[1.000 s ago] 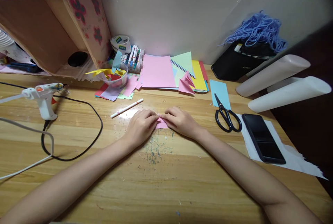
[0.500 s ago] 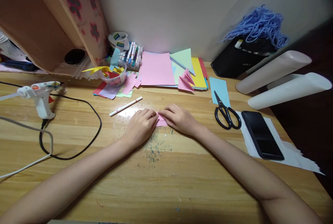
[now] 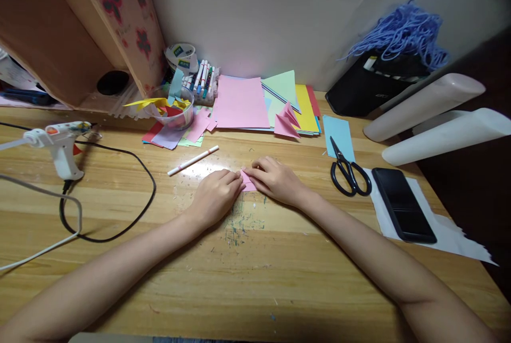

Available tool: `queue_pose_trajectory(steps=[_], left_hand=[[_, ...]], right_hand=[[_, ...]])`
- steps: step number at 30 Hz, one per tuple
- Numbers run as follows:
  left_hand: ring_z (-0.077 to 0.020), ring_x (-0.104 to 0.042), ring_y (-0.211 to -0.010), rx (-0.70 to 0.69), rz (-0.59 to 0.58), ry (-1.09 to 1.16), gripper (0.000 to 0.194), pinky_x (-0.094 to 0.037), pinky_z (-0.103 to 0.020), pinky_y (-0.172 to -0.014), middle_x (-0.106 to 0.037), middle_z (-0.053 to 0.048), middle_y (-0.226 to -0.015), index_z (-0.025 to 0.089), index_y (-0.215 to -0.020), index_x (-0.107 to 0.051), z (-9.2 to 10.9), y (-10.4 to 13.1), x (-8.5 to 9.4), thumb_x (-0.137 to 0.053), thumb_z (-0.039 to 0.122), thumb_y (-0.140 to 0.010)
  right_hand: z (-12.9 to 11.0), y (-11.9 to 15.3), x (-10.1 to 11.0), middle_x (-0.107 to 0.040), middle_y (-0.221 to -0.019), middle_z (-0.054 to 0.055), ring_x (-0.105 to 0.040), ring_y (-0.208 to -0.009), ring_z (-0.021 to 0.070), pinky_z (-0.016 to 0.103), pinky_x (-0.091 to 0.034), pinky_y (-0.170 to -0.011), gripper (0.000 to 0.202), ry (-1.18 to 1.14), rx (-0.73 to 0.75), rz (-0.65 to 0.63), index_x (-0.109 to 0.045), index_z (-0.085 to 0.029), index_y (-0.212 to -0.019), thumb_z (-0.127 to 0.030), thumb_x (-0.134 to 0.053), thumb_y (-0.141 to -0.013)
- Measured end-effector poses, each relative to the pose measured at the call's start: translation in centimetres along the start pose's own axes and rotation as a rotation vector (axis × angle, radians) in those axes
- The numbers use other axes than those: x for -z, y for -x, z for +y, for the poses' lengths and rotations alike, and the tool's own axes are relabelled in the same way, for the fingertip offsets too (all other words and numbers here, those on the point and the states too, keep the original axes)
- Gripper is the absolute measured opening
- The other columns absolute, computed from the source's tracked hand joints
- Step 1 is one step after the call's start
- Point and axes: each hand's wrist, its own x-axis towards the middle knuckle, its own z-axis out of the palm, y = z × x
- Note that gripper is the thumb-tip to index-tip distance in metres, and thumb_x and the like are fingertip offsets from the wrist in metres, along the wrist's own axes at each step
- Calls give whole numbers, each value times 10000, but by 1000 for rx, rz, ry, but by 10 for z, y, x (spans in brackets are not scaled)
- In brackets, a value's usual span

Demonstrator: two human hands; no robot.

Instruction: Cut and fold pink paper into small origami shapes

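A small folded piece of pink paper point(image 3: 248, 184) lies on the wooden table point(image 3: 239, 290) between my two hands. My left hand point(image 3: 217, 194) has its fingers closed on the paper's left side. From the right, my right hand point(image 3: 275, 179) pinches the paper's upper right part, with its fingertips close to those of my left hand. Both hands cover much of the paper. A white marker point(image 3: 193, 160) lies just beyond my left hand.
A glue gun point(image 3: 59, 146) and its cable lie left. Behind are a tub of paper scraps point(image 3: 178, 117), markers point(image 3: 204, 81), pink sheets point(image 3: 241, 102) and a folded pink piece point(image 3: 286, 121). Scissors point(image 3: 348, 172), a phone point(image 3: 403, 205) and white rolls point(image 3: 447, 135) are right.
The view has shifted slightly. My hands remain on the pink paper, and my right fingers have moved a little at its top edge.
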Motion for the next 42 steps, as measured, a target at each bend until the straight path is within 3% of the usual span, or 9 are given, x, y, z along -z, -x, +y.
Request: queue_pose_trajectory(steps=[7, 16, 30, 37, 42], left_hand=[[-230, -605, -852, -15, 6, -172, 270, -490, -354, -705, -659, -164, -967, 52, -992, -616, 21, 4, 3, -417, 202, -888], [-251, -575, -1033, -8, 31, -234, 316, -451, -409, -876, -640, -182, -1080, 33, -1059, -604, 29, 8, 0, -376, 155, -878], [-248, -622, -810, -23, -12, -296, 304, -485, -361, -676, -645, -213, -1030, 5, -1035, -603, 33, 12, -3, -390, 132, -860], [-260, -598, -892, -68, -39, -313, 276, -458, -379, -784, -637, -207, -1034, 8, -1013, -608, 31, 10, -1, -419, 100, -835], [-245, -589, -877, -56, -35, -291, 259, -451, -366, -774, -637, -184, -1016, 31, -997, -603, 31, 11, -1, -416, 98, -831]], right_hand=[[0, 0, 0, -579, -911, 105, -485, -828, 189, 301, -408, -694, 295, 27, 7, 1, -598, -169, -1098, -280, -392, -919], [-3, -1, 1, -573, -896, 99, -485, -820, 187, 299, -402, -687, 273, 15, -27, 6, -613, -186, -1064, -297, -416, -911], [-2, -3, 8, -574, -921, 110, -483, -822, 192, 309, -419, -704, 311, -11, -7, -52, -602, -159, -1096, -310, -410, -904], [-1, -2, 4, -582, -894, 104, -478, -795, 182, 290, -408, -676, 320, 44, 42, -46, -596, -138, -1097, -289, -378, -918], [-2, 0, 2, -581, -888, 101, -477, -789, 176, 283, -399, -665, 320, 38, 23, -34, -605, -143, -1081, -292, -370, -924]])
